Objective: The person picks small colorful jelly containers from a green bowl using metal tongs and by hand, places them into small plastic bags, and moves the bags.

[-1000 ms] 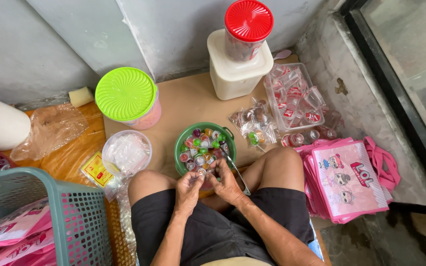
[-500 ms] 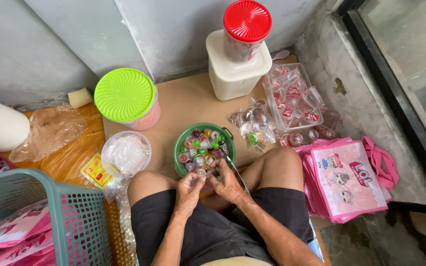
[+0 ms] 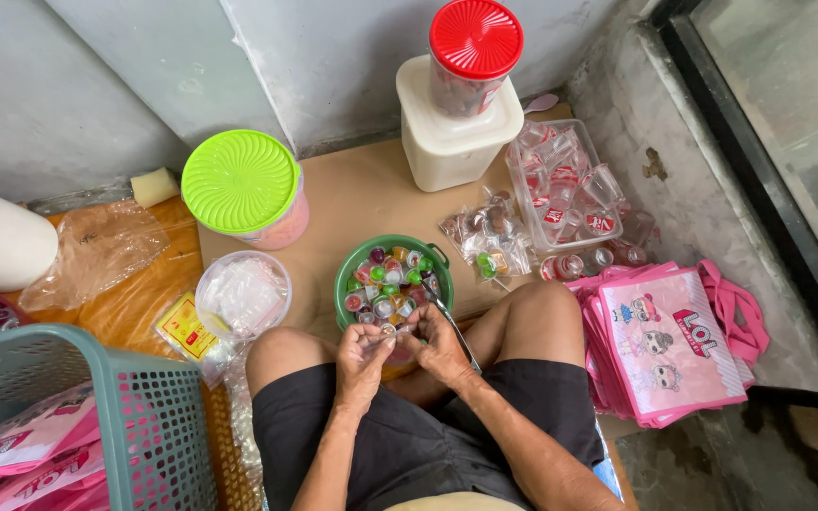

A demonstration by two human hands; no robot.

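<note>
Small clear item [image 3: 392, 333], prob. a jelly cup or its wrapper, too small to tell which, is sitting betw. both hands at the near rim of the green bowl [image 3: 352, 274], just above the person's lap. Left hand [image 3: 364, 355] is pinching it from the left w/ fingers together on it; right hand [image 3: 439, 343] is meeting it from the right, fingertips closing on the same piece, so both grips are clamping it. A thin metal tool [image 3: 456, 331], maybe scissors, is lying under the right hand; can't tell if it's being held.

Bowl is holding lots of small multicolour jelly cups [image 3: 385, 279] and is resting on brown cardboard [image 3: 362, 194] on the floor, betw. the knees. Just left of the bowl: clear round tub [image 3: 239, 295] w/ plastic bags inside, and a yellow packet [image 3: 185, 328] beside it. Further back: pink tub w/ green lid [image 3: 240, 182], white square container [image 3: 452, 142] w/ a red-lidded jar [image 3: 473, 43] on top. Right of the bowl: small bags of sweets [image 3: 489, 237], a clear tray of cups [image 3: 565, 185], then a stack of pink printed bags [image 3: 665, 345]. Near left: teal basket [image 3: 134, 426] w/ more pink bags.
</note>
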